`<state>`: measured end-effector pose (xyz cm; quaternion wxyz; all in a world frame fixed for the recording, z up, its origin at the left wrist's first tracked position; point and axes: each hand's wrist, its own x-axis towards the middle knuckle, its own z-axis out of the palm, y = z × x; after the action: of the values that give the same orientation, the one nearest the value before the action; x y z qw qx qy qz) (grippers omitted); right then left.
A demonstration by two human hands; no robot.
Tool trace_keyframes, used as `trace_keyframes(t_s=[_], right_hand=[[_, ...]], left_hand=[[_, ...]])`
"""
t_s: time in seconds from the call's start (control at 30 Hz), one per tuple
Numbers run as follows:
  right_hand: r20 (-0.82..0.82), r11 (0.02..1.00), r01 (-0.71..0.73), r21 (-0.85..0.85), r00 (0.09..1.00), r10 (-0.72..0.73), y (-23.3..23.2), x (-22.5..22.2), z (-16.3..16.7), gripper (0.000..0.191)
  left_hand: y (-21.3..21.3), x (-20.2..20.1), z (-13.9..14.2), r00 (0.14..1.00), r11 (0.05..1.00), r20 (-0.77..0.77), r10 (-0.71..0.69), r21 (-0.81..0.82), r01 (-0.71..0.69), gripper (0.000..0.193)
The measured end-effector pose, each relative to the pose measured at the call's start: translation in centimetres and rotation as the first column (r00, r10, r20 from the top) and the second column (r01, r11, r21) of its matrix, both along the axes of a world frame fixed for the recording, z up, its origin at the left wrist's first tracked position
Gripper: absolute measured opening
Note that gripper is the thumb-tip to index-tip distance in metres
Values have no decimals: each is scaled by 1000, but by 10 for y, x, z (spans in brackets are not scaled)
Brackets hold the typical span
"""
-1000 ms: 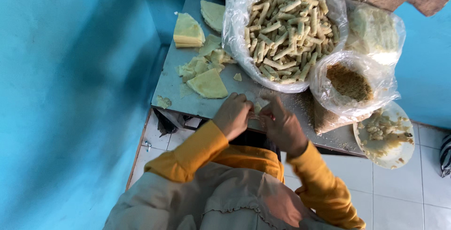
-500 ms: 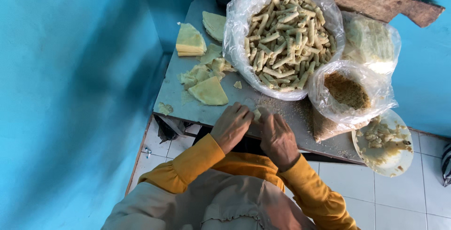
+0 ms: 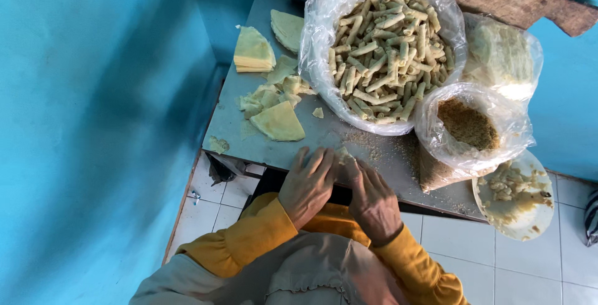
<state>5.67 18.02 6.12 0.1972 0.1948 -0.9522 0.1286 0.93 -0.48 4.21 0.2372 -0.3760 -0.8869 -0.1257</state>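
Head view: both hands, left hand [image 3: 306, 183] and right hand [image 3: 372, 199], press fingers flat on a small pastry wrapper [image 3: 343, 155] at the grey counter [image 3: 274, 149] edge, below a clear bag of rolled sticks [image 3: 383, 46].

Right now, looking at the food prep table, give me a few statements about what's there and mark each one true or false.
1. Both hands, left hand and right hand, press a small piece of dough at the table edge. True.
2. The big clear bag holds finished rolls. True.
3. The wall is red. False: it is blue.
4. The plate sits at the table's middle. False: it overhangs the right corner.
5. Folded wrappers lie left of the bag. True.
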Motion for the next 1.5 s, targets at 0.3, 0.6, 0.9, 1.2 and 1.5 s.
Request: trace_keyframes(t_s=[0.3,0.6,0.9,1.2,1.5], right_hand=[[107,994,-34,100,994,23,2,-38,37,76],[12,995,-72,-66,997,73,-2,-65,40,49],[-233,978,-35,204,969,84,-28,-93,42,65],[96,934,-73,-351,989,114,-98,-110,5,44],[245,819,19,-573,958,149,-91,-119,16,42]], left_hand=[[15,-38,0,970,961,241,43,256,-106,74],[-47,-54,1,956,681,285,76,686,-258,55],[-53,-55,-7,914,452,402,-51,826,-338,33],[-50,-47,-20,937,167,341,-81,931,-324,27],[-50,-48,-18,922,241,300,-245,940,-242,16]])
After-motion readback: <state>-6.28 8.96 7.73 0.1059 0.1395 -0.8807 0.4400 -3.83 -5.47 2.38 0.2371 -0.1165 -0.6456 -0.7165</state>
